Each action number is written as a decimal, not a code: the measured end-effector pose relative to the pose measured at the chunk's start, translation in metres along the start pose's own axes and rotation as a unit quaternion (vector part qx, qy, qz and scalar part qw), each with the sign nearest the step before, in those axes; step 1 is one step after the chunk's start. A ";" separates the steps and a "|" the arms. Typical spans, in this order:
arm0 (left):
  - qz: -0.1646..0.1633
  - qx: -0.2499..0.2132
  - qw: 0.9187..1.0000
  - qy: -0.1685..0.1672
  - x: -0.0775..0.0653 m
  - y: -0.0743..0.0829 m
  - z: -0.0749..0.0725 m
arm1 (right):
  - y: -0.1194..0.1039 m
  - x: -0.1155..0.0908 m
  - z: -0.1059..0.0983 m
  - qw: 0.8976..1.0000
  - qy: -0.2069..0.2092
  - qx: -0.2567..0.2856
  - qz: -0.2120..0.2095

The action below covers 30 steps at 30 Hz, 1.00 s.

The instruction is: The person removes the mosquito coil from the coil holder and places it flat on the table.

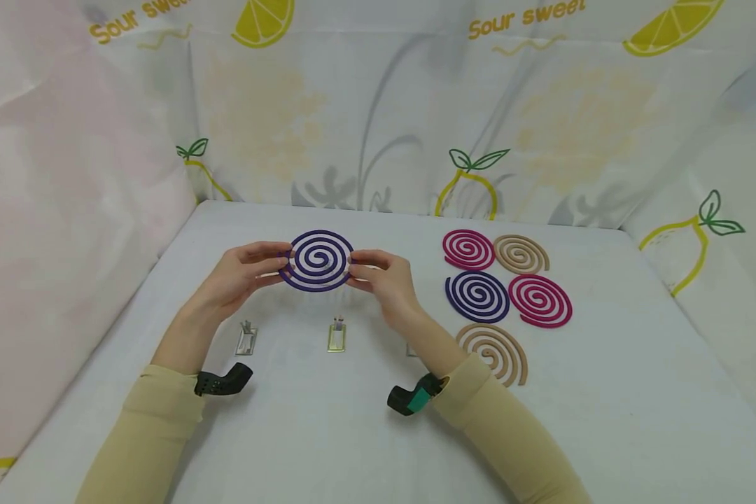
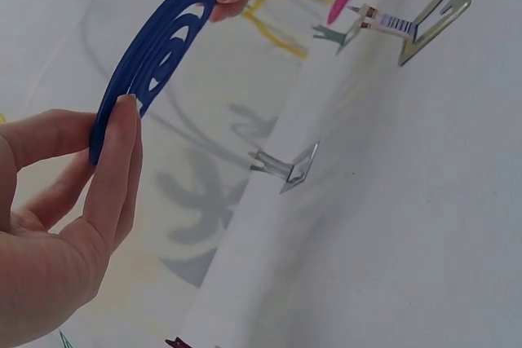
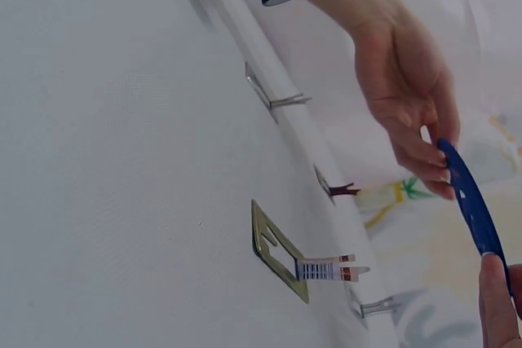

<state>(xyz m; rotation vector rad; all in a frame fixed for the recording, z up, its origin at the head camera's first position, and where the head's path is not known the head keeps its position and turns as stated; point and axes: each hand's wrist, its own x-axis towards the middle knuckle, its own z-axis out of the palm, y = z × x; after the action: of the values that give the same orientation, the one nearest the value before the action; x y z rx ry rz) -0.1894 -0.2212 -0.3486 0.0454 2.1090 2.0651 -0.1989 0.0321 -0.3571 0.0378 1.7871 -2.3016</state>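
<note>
A dark purple mosquito coil [image 1: 319,260] is held up in front of me, raised over the white table. My left hand [image 1: 236,276] pinches its left edge between thumb and fingers. On the opposite edge my right hand [image 1: 383,280] does the same. Both wrist views show the coil bluish and tilted almost edge-on. Below it on the table stand small metal coil stands: a silver one [image 1: 246,341] near the left wrist and a gold one [image 1: 337,337] in the middle, with a striped label on its upright prongs. My right forearm partly hides another silver stand [image 1: 411,349].
Several more coils lie flat on the right: a pink one [image 1: 468,250], a tan one [image 1: 521,253], a purple one [image 1: 477,297], another pink one [image 1: 540,301] and a tan one [image 1: 493,350] partly under my right sleeve. A stand with dark red prongs [image 3: 342,190] shows in the right wrist view. Printed cloth [image 1: 378,105] walls the table.
</note>
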 end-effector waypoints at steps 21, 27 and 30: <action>-0.004 0.005 1.000 0.000 -0.001 -0.007 0.040 | -0.006 -0.015 -0.035 0.999 -0.002 -0.021 -0.027; -0.007 0.004 1.000 0.002 -0.001 -0.014 0.057 | -0.010 -0.020 -0.053 0.999 -0.008 -0.052 -0.012; 0.000 -0.001 1.000 -0.003 0.001 -0.016 0.068 | -0.014 -0.023 -0.064 0.997 -0.005 -0.072 -0.006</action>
<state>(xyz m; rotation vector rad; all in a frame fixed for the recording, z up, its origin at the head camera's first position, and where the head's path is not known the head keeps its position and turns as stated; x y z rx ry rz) -0.1782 -0.1540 -0.3659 0.0502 2.1044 2.0643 -0.1869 0.1000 -0.3565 -0.0092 1.9477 -2.1713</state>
